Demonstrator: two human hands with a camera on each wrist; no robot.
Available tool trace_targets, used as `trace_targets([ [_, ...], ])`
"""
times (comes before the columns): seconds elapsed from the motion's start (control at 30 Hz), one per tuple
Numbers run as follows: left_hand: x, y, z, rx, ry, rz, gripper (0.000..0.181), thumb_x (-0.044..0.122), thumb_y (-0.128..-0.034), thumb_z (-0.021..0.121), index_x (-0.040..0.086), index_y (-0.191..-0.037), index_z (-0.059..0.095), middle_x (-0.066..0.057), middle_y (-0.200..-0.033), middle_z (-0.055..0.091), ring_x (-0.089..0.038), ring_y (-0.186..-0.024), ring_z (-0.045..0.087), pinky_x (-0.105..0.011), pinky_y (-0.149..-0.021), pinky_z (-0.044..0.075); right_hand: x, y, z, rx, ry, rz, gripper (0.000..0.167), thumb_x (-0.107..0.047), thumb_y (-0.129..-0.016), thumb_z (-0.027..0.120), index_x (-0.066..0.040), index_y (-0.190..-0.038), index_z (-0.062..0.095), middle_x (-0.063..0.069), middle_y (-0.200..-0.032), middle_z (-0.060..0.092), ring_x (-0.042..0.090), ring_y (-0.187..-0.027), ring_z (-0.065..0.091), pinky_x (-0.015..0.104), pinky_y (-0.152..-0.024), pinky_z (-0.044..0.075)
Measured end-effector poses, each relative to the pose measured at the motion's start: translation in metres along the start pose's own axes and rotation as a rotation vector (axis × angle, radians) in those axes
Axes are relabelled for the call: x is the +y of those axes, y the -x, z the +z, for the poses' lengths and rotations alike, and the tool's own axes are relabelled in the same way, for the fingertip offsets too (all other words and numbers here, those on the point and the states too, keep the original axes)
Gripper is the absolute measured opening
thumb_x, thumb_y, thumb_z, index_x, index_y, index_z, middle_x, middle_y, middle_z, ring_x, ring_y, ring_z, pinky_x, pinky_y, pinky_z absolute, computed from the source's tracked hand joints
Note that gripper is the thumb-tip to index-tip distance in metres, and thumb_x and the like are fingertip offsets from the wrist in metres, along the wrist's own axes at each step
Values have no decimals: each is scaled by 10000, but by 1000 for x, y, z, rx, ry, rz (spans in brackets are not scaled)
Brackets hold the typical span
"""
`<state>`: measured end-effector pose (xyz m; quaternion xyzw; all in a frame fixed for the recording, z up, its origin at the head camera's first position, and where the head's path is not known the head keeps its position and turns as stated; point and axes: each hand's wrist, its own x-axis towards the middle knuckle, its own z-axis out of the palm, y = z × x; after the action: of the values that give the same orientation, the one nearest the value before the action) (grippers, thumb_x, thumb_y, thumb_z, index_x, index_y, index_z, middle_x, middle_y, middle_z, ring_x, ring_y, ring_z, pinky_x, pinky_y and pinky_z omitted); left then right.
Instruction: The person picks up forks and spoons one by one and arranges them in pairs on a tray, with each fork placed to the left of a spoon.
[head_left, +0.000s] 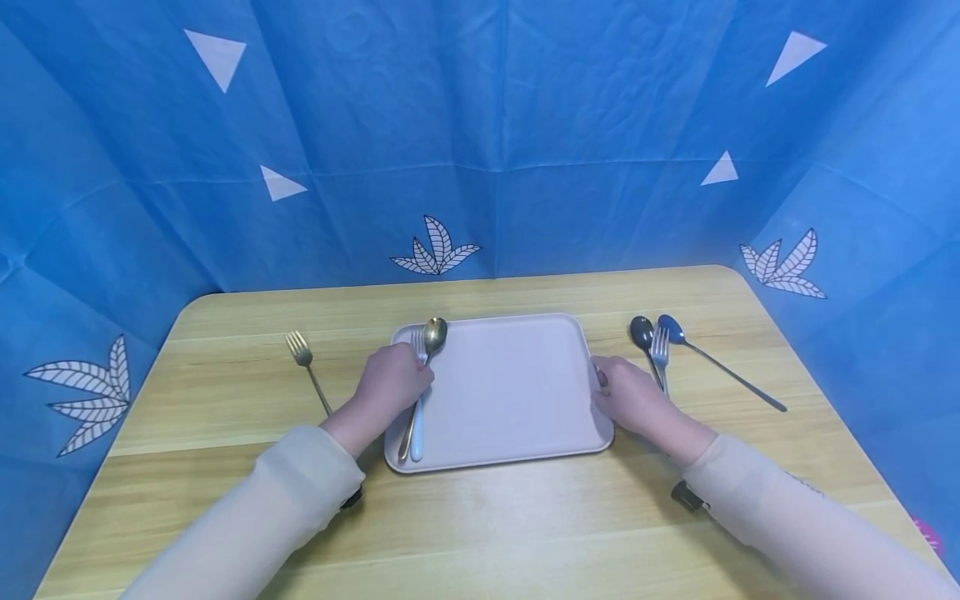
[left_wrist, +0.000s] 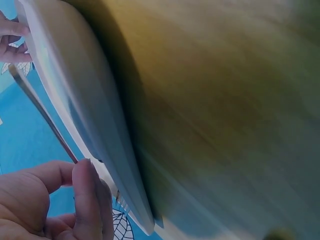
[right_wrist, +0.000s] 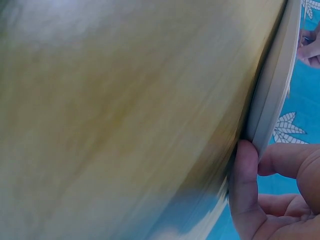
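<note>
A pale rectangular tray [head_left: 513, 392] lies on the table. At its left side my left hand [head_left: 393, 383] pinches a gold spoon [head_left: 435, 333] by the handle, its bowl pointing to the far side. In the left wrist view the spoon's handle stands out from between thumb and finger, above the tray. Beneath the hand, a fork [head_left: 417, 437] with a light handle lies along the tray's left edge; its middle is hidden. My right hand [head_left: 630, 392] grips the tray's right rim, with fingertips [right_wrist: 246, 152] at the edge in the right wrist view.
A gold fork [head_left: 303, 354] lies left of the tray, its lower end behind the left arm. To the right lie a dark spoon [head_left: 642, 332], a silver fork [head_left: 660, 350] and a blue-bowled spoon [head_left: 723, 367]. A blue curtain [head_left: 495, 142] hangs behind the wooden table [head_left: 495, 525].
</note>
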<state>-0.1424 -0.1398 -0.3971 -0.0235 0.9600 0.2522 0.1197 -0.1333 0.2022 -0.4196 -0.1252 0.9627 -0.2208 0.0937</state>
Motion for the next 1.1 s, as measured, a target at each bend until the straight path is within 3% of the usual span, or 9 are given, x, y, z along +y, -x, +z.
trace_targets([
  [0.33,4,-2,3,-20,3,-19,379,123,-891,563,145,-536,435,56,-475,363,-99,-425,374,-243,-426,347,0,0,-1,6,-2,-8,534,-14,-830,676,125,-1324,530,85,-849,572,229,-759,544,364,-652,479],
  [0.53,7,-1,5,-12,10,-30,384,114,-889,560,143,-528,430,48,-468,369,-100,-416,368,-238,-414,328,-1,0,-1,11,-1,-5,481,-21,-836,672,107,-1287,564,97,-873,592,244,-785,566,395,-686,504],
  [0.77,8,-3,7,2,-6,-17,384,117,-892,556,139,-531,426,45,-471,360,-106,-423,366,-242,-416,325,-2,2,-2,8,3,-3,561,-24,-836,671,144,-1343,501,125,-916,608,256,-817,581,416,-726,519],
  [1.1,9,-3,11,-1,-2,-25,359,114,-892,563,121,-548,460,33,-479,372,-123,-433,369,-257,-421,328,-1,2,1,18,-8,-8,539,-22,-834,675,128,-1329,523,123,-909,606,258,-809,583,422,-721,523],
])
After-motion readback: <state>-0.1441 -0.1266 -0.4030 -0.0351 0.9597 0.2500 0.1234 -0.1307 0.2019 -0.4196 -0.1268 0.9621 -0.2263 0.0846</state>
